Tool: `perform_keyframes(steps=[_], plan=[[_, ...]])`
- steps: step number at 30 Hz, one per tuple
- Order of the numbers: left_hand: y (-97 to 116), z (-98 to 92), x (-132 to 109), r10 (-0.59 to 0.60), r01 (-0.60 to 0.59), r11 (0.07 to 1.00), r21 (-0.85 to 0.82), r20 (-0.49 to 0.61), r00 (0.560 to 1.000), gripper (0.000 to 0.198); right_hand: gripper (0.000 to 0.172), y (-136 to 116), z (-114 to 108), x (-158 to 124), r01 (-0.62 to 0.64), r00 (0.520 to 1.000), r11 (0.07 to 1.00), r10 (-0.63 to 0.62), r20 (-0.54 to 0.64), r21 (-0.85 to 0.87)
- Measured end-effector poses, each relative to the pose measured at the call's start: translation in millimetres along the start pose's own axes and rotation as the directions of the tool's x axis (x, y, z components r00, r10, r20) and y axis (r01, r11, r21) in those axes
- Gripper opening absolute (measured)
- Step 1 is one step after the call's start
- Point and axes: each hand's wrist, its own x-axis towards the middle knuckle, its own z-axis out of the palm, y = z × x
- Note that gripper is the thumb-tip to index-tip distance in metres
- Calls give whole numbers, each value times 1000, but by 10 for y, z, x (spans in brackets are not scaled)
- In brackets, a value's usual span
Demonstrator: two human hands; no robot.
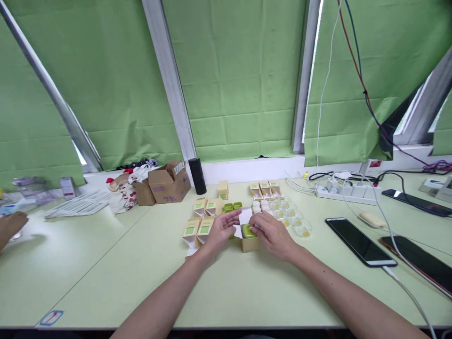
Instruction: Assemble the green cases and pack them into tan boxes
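Note:
A small kraft paper box (250,245) stands on the table in front of me, its white-lined flaps (245,216) raised. Inside its mouth sits a green square container (248,230). My right hand (273,234) reaches over the box from the right, with its fingers closed on the container's edge. On the left side, my left hand (223,229) has its fingers stretched out against the flaps. Behind the hands are more green containers (233,206), partly hidden, and several small white pieces (260,205). Clear plastic cups (291,214) with yellow bits in them stand to the right.
More kraft boxes with green windows (189,230) stand at left, others (265,190) at the back. Cardboard cartons (169,182) and a black cylinder (197,176) line the window side. Phones (360,241), cables and a power strip (348,192) lie at right. Another person's hand (12,228) shows at far left.

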Motion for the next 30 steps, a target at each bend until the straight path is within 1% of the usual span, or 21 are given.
perform_keyframes(steps=[5, 10, 16, 21, 27, 30], plan=[[25, 14, -11, 1, -1, 1000, 11, -15, 1000, 62, 13, 30, 59, -2, -16, 999, 1000, 17, -37, 19], [29, 20, -11, -9, 10, 1000, 10, -23, 1000, 63, 11, 64, 114, -5, -89, 993, 990, 96, -67, 106], [15, 22, -3, -10, 10, 1000, 0, -12, 1000, 64, 17, 108, 149, 19, -160, 982, 963, 177, -65, 217], [24, 33, -3, -15, 15, 1000, 2, -12, 1000, 63, 20, 115, 146, 32, -168, 981, 960, 185, -55, 222], [19, 33, -12, -5, 5, 1000, 14, -2, 1000, 62, 20, 110, 152, 29, -151, 984, 968, 166, -62, 199], [20, 29, -17, -2, 2, 1000, 18, 0, 1000, 61, 18, 114, 161, 20, -152, 983, 964, 171, -71, 216]])
